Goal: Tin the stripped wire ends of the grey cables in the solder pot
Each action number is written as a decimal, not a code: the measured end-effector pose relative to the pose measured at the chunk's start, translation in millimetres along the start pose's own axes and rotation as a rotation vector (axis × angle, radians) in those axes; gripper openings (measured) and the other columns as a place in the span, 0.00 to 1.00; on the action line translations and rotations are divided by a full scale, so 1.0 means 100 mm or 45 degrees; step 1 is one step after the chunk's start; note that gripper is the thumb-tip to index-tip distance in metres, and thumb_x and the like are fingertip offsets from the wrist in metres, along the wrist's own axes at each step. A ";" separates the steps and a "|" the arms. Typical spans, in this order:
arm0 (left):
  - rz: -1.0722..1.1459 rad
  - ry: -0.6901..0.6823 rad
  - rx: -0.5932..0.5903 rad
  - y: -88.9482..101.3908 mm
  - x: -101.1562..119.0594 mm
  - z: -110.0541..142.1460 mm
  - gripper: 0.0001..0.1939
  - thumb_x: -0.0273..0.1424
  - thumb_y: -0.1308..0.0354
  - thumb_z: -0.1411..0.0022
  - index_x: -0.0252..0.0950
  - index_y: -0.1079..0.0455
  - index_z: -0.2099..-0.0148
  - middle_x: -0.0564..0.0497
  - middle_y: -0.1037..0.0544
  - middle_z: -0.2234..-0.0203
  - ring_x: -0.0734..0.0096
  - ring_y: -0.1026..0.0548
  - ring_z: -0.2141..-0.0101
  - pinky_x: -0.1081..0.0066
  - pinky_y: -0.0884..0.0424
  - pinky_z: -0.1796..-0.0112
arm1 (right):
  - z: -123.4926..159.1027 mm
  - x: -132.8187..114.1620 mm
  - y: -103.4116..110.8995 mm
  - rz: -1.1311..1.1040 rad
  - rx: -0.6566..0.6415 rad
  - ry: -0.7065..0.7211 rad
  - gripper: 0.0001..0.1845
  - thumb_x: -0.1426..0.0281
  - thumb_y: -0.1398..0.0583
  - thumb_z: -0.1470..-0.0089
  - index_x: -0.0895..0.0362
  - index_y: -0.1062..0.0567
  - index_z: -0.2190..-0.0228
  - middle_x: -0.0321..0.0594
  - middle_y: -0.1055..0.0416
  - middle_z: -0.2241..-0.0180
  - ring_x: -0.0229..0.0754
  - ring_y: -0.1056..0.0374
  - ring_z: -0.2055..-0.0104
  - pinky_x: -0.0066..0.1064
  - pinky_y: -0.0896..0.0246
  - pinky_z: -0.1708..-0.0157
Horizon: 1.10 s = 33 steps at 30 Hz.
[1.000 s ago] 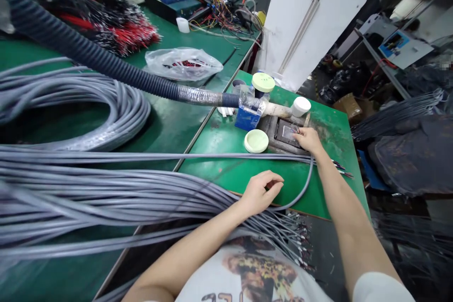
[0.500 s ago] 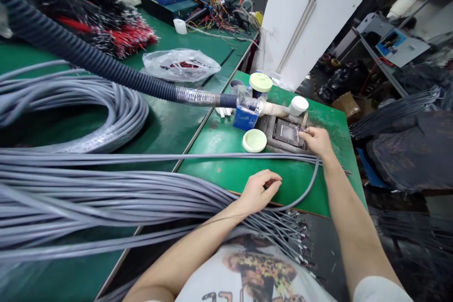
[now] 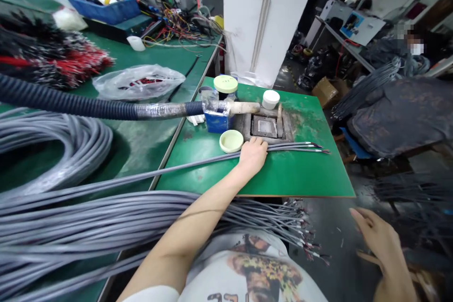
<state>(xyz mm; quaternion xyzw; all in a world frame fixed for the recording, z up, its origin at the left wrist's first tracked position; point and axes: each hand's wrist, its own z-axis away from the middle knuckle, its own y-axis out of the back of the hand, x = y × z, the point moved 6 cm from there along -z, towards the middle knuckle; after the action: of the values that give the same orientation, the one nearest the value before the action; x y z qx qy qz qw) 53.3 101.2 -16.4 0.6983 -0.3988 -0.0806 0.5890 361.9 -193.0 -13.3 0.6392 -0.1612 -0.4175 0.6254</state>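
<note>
My left hand lies on the green board, its fingers curled over several grey sheathed cables, which it seems to pin down. Their stripped ends point right, past a dark metal mould just above my fingers. A pale green lid sits close to the hand's left. My right hand hangs beyond the board's front edge over the dark floor, fingers apart and holding nothing.
A blue box stands under a corrugated hose, with a green-lidded jar behind it. A large grey cable bundle crosses the foreground beside a grey coil. A white pillar stands behind the board, and a masked person sits far right.
My right hand has left the mould and dropped off the board to the lower right. My left hand has moved forward onto the cables, which now lie straighter, and the view has swung left.
</note>
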 end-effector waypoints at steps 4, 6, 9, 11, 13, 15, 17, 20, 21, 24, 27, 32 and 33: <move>-0.012 -0.016 0.025 0.06 0.12 -0.04 0.03 0.27 0.45 0.42 0.33 0.31 0.65 0.43 0.27 0.66 0.58 0.31 0.61 0.64 0.36 0.63 | 0.38 -1.03 -0.62 -0.592 -0.680 0.346 0.24 0.51 0.47 0.44 0.57 0.25 0.60 0.39 0.27 0.78 0.40 0.33 0.80 0.30 0.40 0.80; 0.077 -0.033 0.107 0.20 0.23 0.07 0.03 0.28 0.46 0.41 0.34 0.32 0.64 0.45 0.27 0.67 0.61 0.31 0.63 0.66 0.36 0.63 | 0.37 -1.56 -0.80 -0.826 -0.859 0.455 0.26 0.52 0.47 0.43 0.60 0.27 0.56 0.42 0.25 0.73 0.36 0.34 0.81 0.27 0.43 0.83; 0.271 -0.102 0.201 0.38 0.41 0.40 0.04 0.30 0.47 0.39 0.36 0.33 0.66 0.48 0.28 0.70 0.65 0.31 0.66 0.68 0.36 0.63 | 0.06 -2.02 -0.71 -1.322 -0.530 0.411 0.29 0.52 0.47 0.44 0.60 0.34 0.49 0.46 0.24 0.68 0.37 0.32 0.78 0.25 0.43 0.84; 0.394 -0.102 0.189 0.39 0.49 0.68 0.05 0.30 0.48 0.38 0.36 0.33 0.66 0.49 0.29 0.71 0.66 0.31 0.67 0.69 0.37 0.65 | -0.06 -2.16 -0.47 -1.583 -0.203 0.472 0.27 0.54 0.48 0.42 0.59 0.35 0.48 0.45 0.24 0.67 0.38 0.30 0.75 0.26 0.40 0.81; 0.518 -0.047 0.115 0.31 0.52 0.92 0.05 0.29 0.48 0.39 0.36 0.33 0.67 0.50 0.29 0.73 0.68 0.32 0.68 0.70 0.37 0.66 | -0.04 -2.27 -0.23 -1.647 0.026 0.583 0.24 0.57 0.48 0.41 0.58 0.34 0.49 0.41 0.24 0.70 0.38 0.30 0.75 0.28 0.37 0.78; 0.660 -0.008 -0.003 0.20 0.54 1.09 0.04 0.29 0.45 0.40 0.36 0.33 0.68 0.50 0.29 0.74 0.68 0.32 0.69 0.70 0.37 0.67 | 0.09 -2.40 -0.12 -1.487 0.042 0.693 0.21 0.59 0.48 0.40 0.59 0.31 0.52 0.36 0.27 0.78 0.36 0.33 0.78 0.27 0.38 0.78; 0.847 0.001 -0.113 0.15 0.55 1.18 0.03 0.29 0.42 0.42 0.36 0.31 0.68 0.51 0.27 0.73 0.69 0.31 0.69 0.70 0.36 0.65 | 0.25 -2.54 -0.17 -1.202 -0.132 0.785 0.19 0.61 0.47 0.40 0.59 0.28 0.54 0.31 0.33 0.84 0.34 0.38 0.83 0.25 0.41 0.80; 1.160 0.141 -0.103 0.24 0.46 1.17 0.04 0.30 0.42 0.42 0.35 0.29 0.68 0.51 0.26 0.73 0.71 0.30 0.69 0.71 0.36 0.65 | 0.48 -2.64 -0.41 -0.855 -0.380 0.877 0.18 0.63 0.47 0.41 0.60 0.26 0.56 0.28 0.39 0.87 0.32 0.42 0.85 0.23 0.46 0.82; 1.258 0.237 -0.048 0.28 0.40 1.15 0.05 0.31 0.42 0.42 0.34 0.29 0.68 0.51 0.27 0.74 0.72 0.31 0.70 0.72 0.36 0.66 | 0.53 -2.64 -0.49 -0.789 -0.414 0.898 0.18 0.63 0.47 0.41 0.60 0.26 0.56 0.28 0.39 0.87 0.32 0.42 0.85 0.24 0.46 0.82; 1.549 0.536 0.140 0.38 0.20 1.08 0.07 0.32 0.40 0.44 0.33 0.29 0.70 0.53 0.29 0.77 0.76 0.34 0.75 0.74 0.37 0.72 | 0.63 -2.64 -0.67 -0.660 -0.463 0.943 0.18 0.63 0.47 0.40 0.60 0.26 0.55 0.29 0.39 0.86 0.33 0.41 0.83 0.24 0.45 0.80; 1.768 0.694 0.249 0.38 0.10 1.02 0.08 0.34 0.37 0.47 0.33 0.28 0.69 0.55 0.30 0.79 0.78 0.35 0.77 0.76 0.39 0.74 | 0.67 -2.64 -0.75 -0.616 -0.484 0.942 0.19 0.63 0.48 0.40 0.60 0.26 0.54 0.29 0.39 0.87 0.33 0.41 0.83 0.25 0.46 0.79; 1.833 0.660 0.386 0.40 0.11 0.98 0.08 0.34 0.36 0.48 0.34 0.27 0.68 0.54 0.28 0.77 0.79 0.34 0.76 0.77 0.38 0.74 | 0.70 -2.68 -0.78 -0.614 -0.518 0.944 0.19 0.62 0.49 0.39 0.60 0.26 0.54 0.29 0.40 0.87 0.32 0.43 0.84 0.24 0.47 0.79; 1.865 0.669 0.402 0.39 0.11 0.97 0.08 0.33 0.36 0.48 0.34 0.27 0.68 0.54 0.28 0.78 0.79 0.34 0.77 0.77 0.37 0.74 | 0.70 -2.69 -0.79 -0.627 -0.527 0.938 0.19 0.62 0.49 0.39 0.60 0.26 0.54 0.29 0.40 0.87 0.32 0.43 0.84 0.24 0.47 0.80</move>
<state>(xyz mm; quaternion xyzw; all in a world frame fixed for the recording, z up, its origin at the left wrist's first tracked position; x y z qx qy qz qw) -14.4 20.7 -6.3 0.3298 -0.6114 0.5522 0.4610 123.9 -30.8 11.4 0.6259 0.3130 -0.3224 0.6374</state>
